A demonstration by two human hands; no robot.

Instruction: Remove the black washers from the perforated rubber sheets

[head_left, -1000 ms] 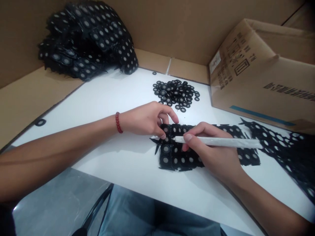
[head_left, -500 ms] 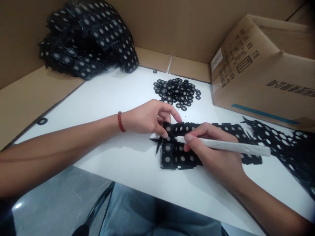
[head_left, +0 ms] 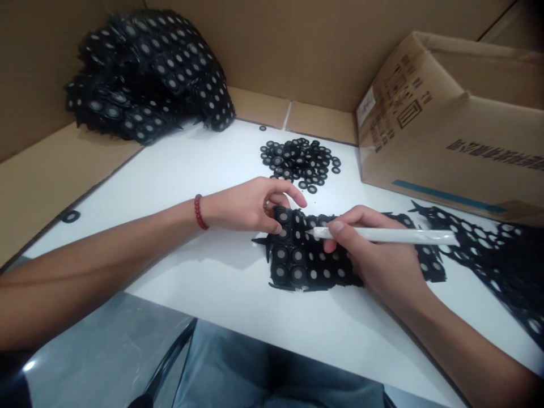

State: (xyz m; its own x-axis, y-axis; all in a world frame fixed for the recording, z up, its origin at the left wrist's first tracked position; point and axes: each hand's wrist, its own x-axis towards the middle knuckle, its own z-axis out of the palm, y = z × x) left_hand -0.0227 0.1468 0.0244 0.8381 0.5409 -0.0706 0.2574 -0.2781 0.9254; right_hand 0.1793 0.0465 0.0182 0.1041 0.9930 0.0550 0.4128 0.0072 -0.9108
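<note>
A black rubber sheet (head_left: 297, 255) with rows of round rings lies on the white table. My left hand (head_left: 255, 204) is at its left end, thumb pressed on the edge and other fingers curled beside it, the index finger arched above the far edge. My right hand (head_left: 378, 255) grips a white pen-shaped tool (head_left: 391, 235) with a thin pointed tip, which is over the sheet just right of my left thumb. Part of the sheet is hidden under my right hand. Behind the sheet sits a pile of loose black rings (head_left: 300, 161).
At the back left stands a large heap of ringed black sheets (head_left: 170, 68). A cardboard box (head_left: 446, 136) occupies the back right. Perforated black sheet waste (head_left: 488, 249) lies at the right. One stray ring (head_left: 71, 216) rests near the left table edge.
The white tool has swung to lie flatter, and its tip has come up off the spot by my left thumb. My right hand has shifted slightly. The view has moved a little.
</note>
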